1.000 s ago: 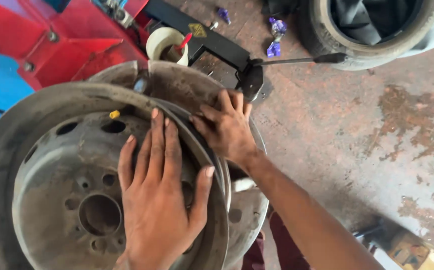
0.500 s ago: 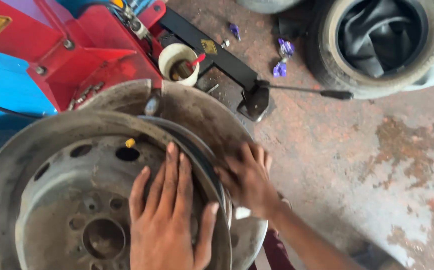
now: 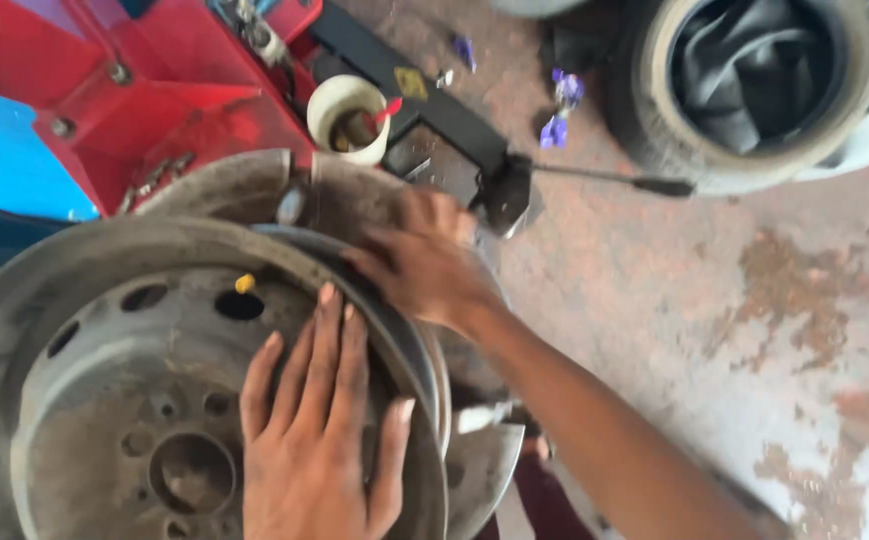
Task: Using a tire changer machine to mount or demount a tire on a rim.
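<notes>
Soft, even daylight fills the scene, with no hard shadows and no glare. The whole picture is smeared by motion blur. The right hand (image 3: 425,265) and its forearm are the most blurred; the left hand (image 3: 315,430) on the grey steel wheel rim (image 3: 75,400) is a little sharper

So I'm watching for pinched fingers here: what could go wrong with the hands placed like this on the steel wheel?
The right hand curls over the edge of the wheel rim; if the rim shifts, fingers could get pinched. The left hand lies flat on the dirty disc and might slip. A small pot stands close behind and could be knocked over.
</notes>
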